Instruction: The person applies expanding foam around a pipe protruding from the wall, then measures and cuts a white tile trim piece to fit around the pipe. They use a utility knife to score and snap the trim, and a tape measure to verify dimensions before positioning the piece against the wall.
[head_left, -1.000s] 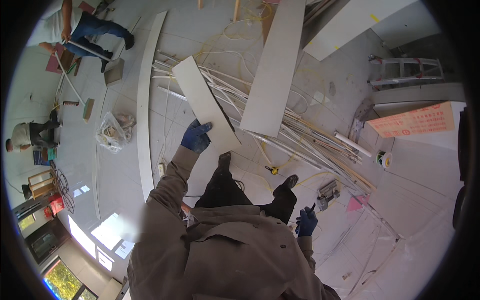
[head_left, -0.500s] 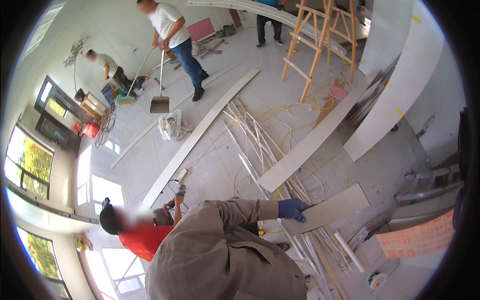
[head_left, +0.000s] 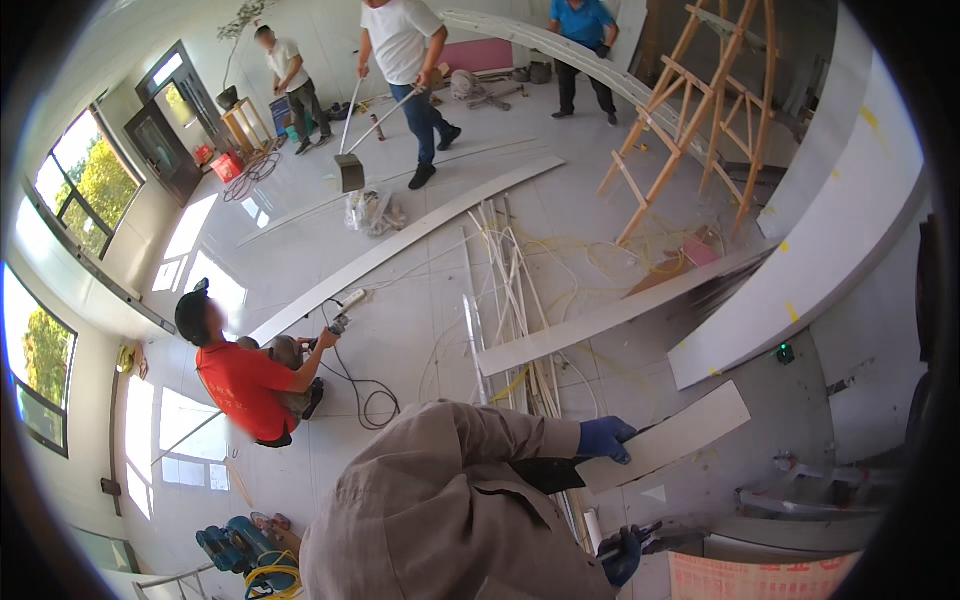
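Note:
My left hand point(head_left: 607, 439), in a blue glove, is closed on the near-left end of a short off-white panel strip point(head_left: 680, 432). The strip slants up to the right above the floor. My right hand point(head_left: 622, 556), in a dark blue glove, is at the lower right, below the strip. It is wrapped round a slim dark-handled tool point(head_left: 650, 530) whose exact kind I cannot make out. My brown-grey jacket sleeve point(head_left: 500, 430) hides part of the floor beneath.
Long white trim pieces point(head_left: 520, 290) and a long flat board point(head_left: 620, 310) lie ahead. A wooden stepladder point(head_left: 690, 110) stands beyond. A person in red point(head_left: 250, 380) crouches at left with a power tool point(head_left: 336, 326). Further back, a person holds a dustpan point(head_left: 350, 172).
The view has shifted, bringing my right hand and its tool into sight at the lower right. The panel strip in my left hand now tilts more steeply. The crouching person shows more fully.

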